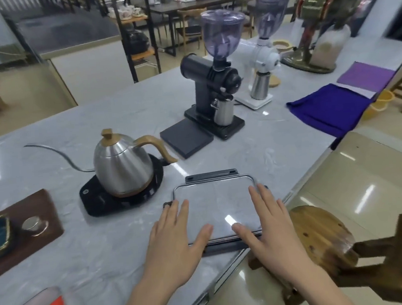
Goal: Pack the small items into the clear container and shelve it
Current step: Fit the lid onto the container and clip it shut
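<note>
A clear flat container (218,205) with grey latches at its near and far edges lies on the marble counter (118,106) close to the counter's front edge. My left hand (175,237) lies flat with straight fingers on the lid's left side, thumb pointing inward. My right hand (269,224) lies flat on the lid's right side in the same way. The lid looks closed, and I cannot make out any contents through it. A small dark item (167,204) shows at the container's left edge under my fingertips.
A steel gooseneck kettle (123,166) on a black base stands just left of the container. Behind are a black scale pad (185,139), a black grinder (215,78) and a white grinder (263,57). Blue cloth (330,109) lies right; a wooden stool (321,239) stands below the counter edge.
</note>
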Tool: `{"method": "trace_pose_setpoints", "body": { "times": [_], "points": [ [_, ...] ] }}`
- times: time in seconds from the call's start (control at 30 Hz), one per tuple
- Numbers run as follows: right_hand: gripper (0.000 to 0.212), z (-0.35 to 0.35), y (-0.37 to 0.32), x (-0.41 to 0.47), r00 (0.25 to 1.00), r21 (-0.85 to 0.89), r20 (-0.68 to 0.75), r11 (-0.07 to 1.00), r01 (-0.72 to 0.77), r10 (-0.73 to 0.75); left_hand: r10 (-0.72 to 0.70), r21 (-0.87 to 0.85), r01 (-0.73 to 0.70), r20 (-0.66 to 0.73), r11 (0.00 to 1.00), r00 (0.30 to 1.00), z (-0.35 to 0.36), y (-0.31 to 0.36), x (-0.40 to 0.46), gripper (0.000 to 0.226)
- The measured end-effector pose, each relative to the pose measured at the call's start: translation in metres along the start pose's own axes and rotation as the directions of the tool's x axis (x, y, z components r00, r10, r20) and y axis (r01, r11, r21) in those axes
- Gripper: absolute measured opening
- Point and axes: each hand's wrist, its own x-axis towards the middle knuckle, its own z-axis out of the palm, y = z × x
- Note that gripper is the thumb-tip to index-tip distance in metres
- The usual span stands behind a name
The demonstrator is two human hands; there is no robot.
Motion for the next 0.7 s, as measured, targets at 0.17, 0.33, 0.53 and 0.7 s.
{"method": "trace_pose_setpoints", "body": {
  "times": [0.17, 0.33, 0.53, 0.7],
  "points": [
    [0.076, -0.002, 0.046, 0.016, 0.997, 0.007, 0.003, 0.997, -0.081, 0.081, -0.021, -0.030, 0.020, -0.015, 0.999, 1.000, 0.023, -0.002, 0.028, 0.081],
    [0.072, -0.003, 0.076, 0.027, 0.987, 0.004, 0.044, 0.987, -0.158, 0.157, -0.063, -0.068, 0.063, -0.004, 0.996, 0.998, 0.040, -0.007, 0.050, 0.074],
    [0.071, 0.006, 0.090, 0.040, 0.978, -0.010, 0.120, 0.986, -0.168, 0.168, -0.073, -0.062, 0.074, 0.010, 0.995, 0.997, 0.056, -0.018, 0.061, 0.070],
    [0.072, 0.020, 0.094, 0.044, 0.973, -0.068, 0.187, 0.990, -0.123, 0.133, -0.043, 0.024, 0.045, -0.048, 0.999, 0.998, 0.069, -0.023, 0.063, 0.069]
  ]
}}
